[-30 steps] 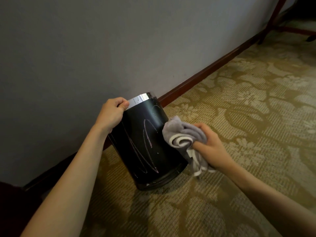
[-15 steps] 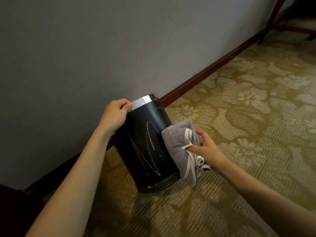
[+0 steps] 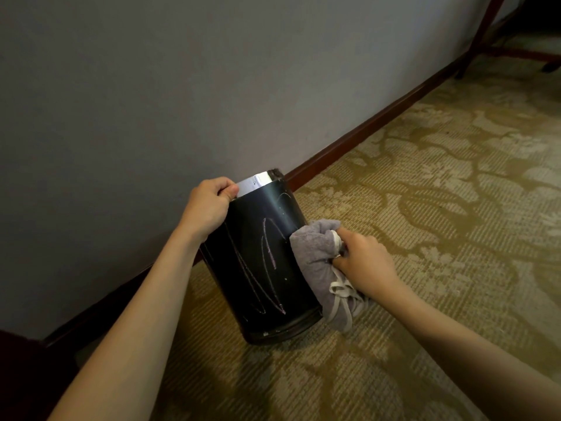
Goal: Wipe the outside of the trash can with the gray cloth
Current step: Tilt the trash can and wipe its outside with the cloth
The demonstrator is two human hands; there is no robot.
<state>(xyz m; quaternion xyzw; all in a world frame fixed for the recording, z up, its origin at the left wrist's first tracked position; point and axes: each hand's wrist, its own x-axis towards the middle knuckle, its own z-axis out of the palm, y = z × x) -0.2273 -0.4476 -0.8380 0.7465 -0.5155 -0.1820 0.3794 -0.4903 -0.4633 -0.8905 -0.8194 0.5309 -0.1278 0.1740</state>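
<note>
- Trash can (image 3: pixel 261 262) stands on the carpet (image 3: pixel 425 238) by the wall, tilted slightly; chalky scribbles (image 3: pixel 267 268) across its front look unwiped, so most work remains.
- Right hand (image 3: pixel 364 262) fingers bunch the gray cloth (image 3: pixel 315 262) against the can's right side.
- Left hand (image 3: pixel 209 205) fingers curl over the rim, steadying it.

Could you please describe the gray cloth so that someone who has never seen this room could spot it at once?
Follow the dark baseboard down to the black trash can on the patterned carpet. Against its right side, the right hand grips the gray cloth. It is the only soft thing here, bunched, with pale edging.
</note>
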